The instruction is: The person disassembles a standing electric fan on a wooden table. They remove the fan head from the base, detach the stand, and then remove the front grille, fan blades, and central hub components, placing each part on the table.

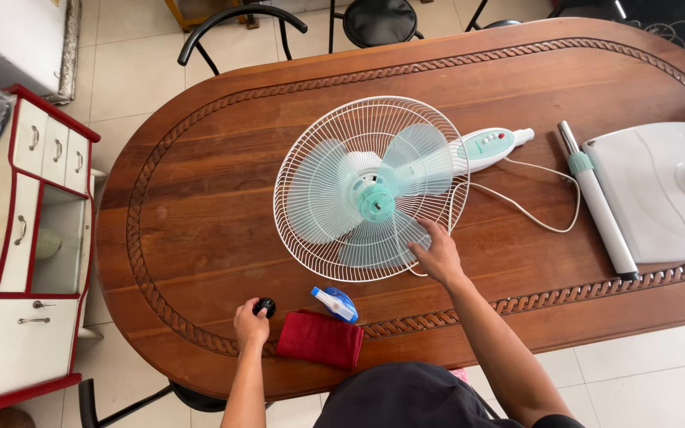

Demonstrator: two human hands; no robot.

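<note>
Head view | left hand (250,323) closed on black knob (264,307) | right hand (438,255) open, fingers resting on fan grille (311,158) | table (200,198)

Under both hands, a glossy, polished wooden table (200,198) with a carved rope-pattern border. At the right hand (438,257), a white wire fan guard (311,150) over translucent pale green plastic blades (323,190). The left hand (250,323) touches a small glossy black knob (265,306); just beside it, a soft matt red cloth (320,339).
</note>
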